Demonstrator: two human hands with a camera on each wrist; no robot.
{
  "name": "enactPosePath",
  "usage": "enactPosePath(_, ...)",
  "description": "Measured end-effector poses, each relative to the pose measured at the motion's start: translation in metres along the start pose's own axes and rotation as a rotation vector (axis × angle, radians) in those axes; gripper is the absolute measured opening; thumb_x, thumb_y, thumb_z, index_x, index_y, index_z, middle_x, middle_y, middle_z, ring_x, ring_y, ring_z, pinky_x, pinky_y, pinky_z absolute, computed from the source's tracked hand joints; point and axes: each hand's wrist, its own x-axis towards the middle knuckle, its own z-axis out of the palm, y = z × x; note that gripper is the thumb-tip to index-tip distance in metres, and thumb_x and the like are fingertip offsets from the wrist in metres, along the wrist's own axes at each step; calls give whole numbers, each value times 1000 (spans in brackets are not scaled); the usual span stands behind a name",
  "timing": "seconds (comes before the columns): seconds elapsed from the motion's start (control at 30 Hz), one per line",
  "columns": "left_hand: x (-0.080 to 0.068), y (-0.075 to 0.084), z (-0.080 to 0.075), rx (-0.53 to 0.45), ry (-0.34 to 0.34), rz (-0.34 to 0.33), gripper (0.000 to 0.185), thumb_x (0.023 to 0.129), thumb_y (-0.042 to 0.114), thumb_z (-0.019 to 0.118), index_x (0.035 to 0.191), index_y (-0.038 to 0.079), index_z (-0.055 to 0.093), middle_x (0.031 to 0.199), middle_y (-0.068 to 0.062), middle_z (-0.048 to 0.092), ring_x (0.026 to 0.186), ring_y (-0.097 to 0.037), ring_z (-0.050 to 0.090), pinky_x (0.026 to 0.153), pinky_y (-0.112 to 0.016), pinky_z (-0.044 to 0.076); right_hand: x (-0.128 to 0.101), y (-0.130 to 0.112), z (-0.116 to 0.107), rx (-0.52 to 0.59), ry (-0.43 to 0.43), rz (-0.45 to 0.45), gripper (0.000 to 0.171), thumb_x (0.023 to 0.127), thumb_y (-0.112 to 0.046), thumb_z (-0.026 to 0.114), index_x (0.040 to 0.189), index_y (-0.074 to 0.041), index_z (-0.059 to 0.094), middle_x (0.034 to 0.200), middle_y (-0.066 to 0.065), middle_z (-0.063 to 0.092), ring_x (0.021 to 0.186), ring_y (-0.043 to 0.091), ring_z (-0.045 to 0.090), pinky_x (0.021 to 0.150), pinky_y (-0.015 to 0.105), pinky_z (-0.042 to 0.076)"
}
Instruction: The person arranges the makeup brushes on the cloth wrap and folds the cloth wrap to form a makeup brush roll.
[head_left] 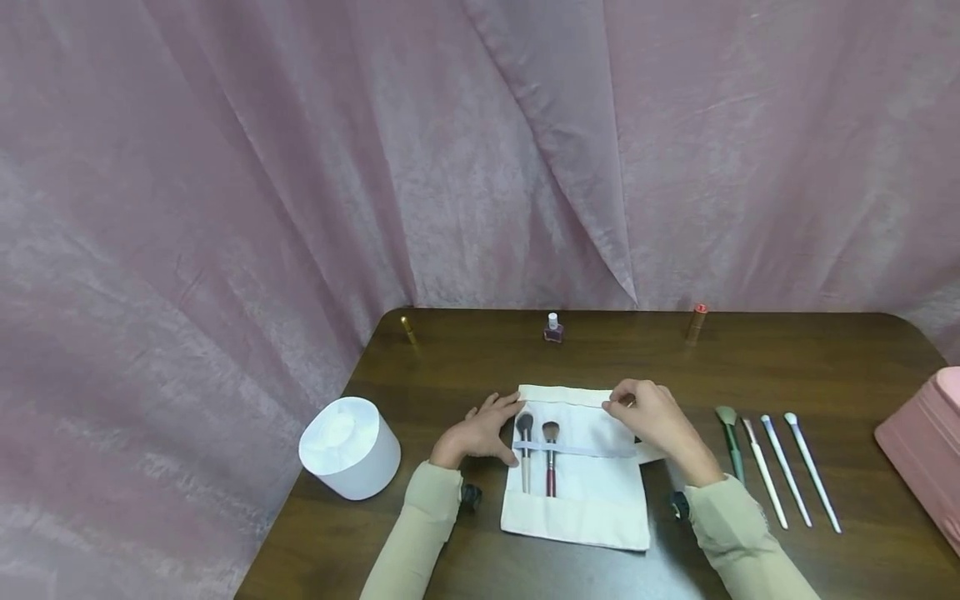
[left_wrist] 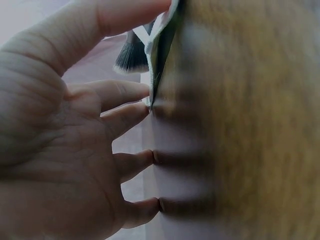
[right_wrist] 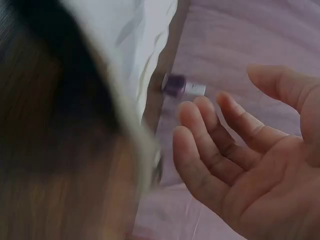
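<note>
Two brushes [head_left: 537, 454] already stand under the band of the white cloth pouch [head_left: 577, 467], which lies open near the front edge of the surface [head_left: 825, 358]; four more brushes [head_left: 776, 467] lie in a row toward the right edge, so by my judgement the filling is less than half done. The left hand [head_left: 480, 432] rests flat at the pouch's left border, fingers [left_wrist: 127, 112] straight and slightly apart, tips touching the cloth. The right hand [head_left: 651, 415] hovers at the pouch's far right corner, fingers loosely curved, seemingly gripping nothing.
</note>
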Motion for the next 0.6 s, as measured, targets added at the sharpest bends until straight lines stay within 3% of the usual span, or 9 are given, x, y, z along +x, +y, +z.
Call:
enactPosePath(0.43, 2, -1, 0, 6, 0, 1, 96, 77, 17, 88, 158, 10, 36, 167, -5, 21, 153, -36, 9, 116, -65, 12, -19, 27, -37, -143, 192, 30, 23, 89, -12, 74, 101, 8, 68, 90, 18, 71, 83, 34, 67, 71, 52, 51)
enactPosePath(0.6, 2, -2, 1, 1, -2, 9, 96, 77, 17, 88, 158, 10, 36, 167, -6, 21, 153, -36, 8, 115, -67, 12, -29, 44, -48, -224, 216, 111, 30, 87, -10, 74, 105, 12, 65, 96, 27, 68, 88, 45, 64, 71, 57, 49)
